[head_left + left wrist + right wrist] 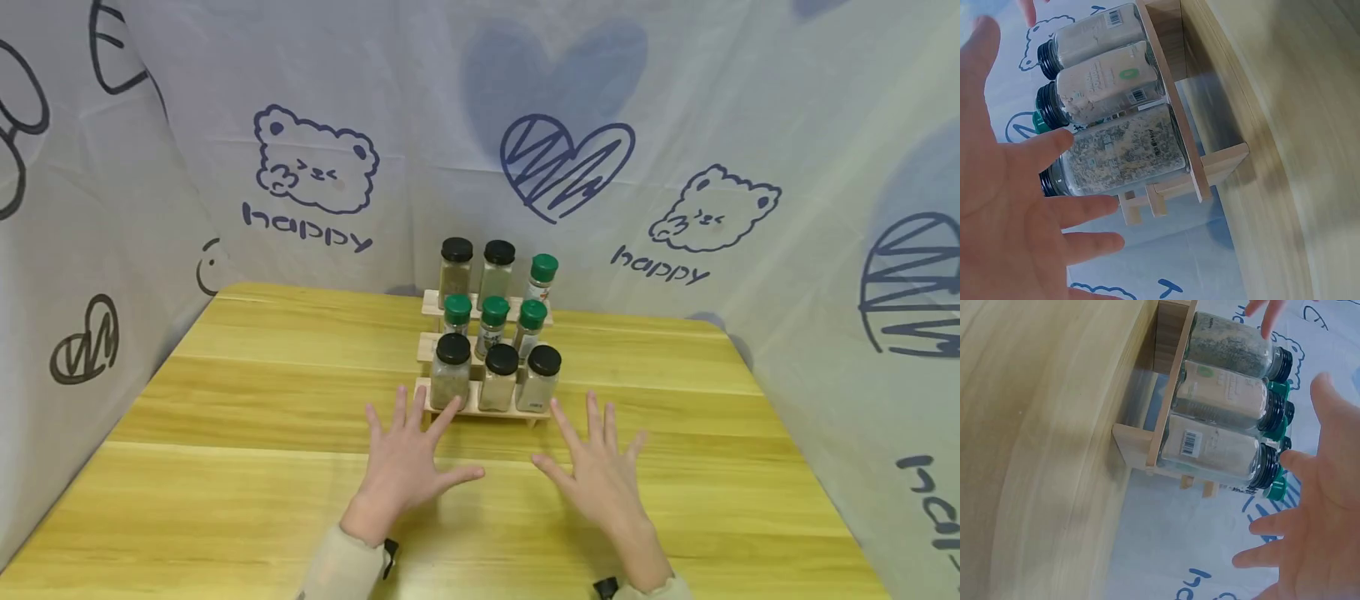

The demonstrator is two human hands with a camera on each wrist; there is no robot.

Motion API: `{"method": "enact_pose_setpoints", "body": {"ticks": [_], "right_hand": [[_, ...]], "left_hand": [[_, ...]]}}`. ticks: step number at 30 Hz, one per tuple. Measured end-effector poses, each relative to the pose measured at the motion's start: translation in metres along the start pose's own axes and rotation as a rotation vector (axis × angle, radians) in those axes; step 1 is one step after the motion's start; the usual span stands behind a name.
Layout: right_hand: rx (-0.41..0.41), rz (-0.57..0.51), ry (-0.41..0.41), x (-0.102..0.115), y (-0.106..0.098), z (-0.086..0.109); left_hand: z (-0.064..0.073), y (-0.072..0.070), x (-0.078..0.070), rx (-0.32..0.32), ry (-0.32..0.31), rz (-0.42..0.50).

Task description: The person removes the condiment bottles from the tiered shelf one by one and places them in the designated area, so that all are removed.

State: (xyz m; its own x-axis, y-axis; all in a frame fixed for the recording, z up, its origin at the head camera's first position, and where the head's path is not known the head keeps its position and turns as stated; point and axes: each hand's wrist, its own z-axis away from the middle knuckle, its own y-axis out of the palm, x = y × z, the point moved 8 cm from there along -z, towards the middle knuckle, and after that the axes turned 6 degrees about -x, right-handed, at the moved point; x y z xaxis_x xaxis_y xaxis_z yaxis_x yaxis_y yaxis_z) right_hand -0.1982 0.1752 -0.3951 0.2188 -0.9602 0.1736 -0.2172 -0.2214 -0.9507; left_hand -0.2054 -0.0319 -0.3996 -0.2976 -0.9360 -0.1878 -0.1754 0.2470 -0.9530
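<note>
A three-tier wooden spice rack [480, 408] holds several spice jars in three rows. Its front row has three black-capped jars: one with speckled herbs [1125, 153] on the left, and two with pale contents, the middle jar [498, 383] and the right jar [1210, 447]. Green-capped jars [493, 321] fill the middle tier. On the top tier stand two black-capped jars [456, 271] and one green-capped jar [542, 275]. My left hand [405, 462] spreads its fingers before the rack's left front. Before its right front, my right hand [603, 479] is likewise spread, holding nothing.
The rack stands on a yellow wood-grain table [225, 467], toward its back edge. Behind and at both sides hangs a pale cloth [420, 100] printed with bears, hearts and lettering. Dark straps [390, 557] show at the wrists.
</note>
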Motion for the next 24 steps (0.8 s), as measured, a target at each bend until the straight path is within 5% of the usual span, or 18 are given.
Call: {"method": "enact_pose_setpoints", "body": {"ticks": [6,13,24], "right_hand": [[-0.03,-0.07,-0.001,-0.003,-0.002,-0.002],[-0.163,-0.137,-0.084,-0.004,-0.007,-0.007],[-0.313,-0.515,-0.081,-0.008,-0.014,-0.012]], "left_hand": [[-0.001,-0.003,0.002,-0.059,0.005,0.049],[-0.003,-0.004,0.008,-0.151,0.003,0.119],[-0.007,-0.005,0.015,-0.275,-0.012,0.339]]}}
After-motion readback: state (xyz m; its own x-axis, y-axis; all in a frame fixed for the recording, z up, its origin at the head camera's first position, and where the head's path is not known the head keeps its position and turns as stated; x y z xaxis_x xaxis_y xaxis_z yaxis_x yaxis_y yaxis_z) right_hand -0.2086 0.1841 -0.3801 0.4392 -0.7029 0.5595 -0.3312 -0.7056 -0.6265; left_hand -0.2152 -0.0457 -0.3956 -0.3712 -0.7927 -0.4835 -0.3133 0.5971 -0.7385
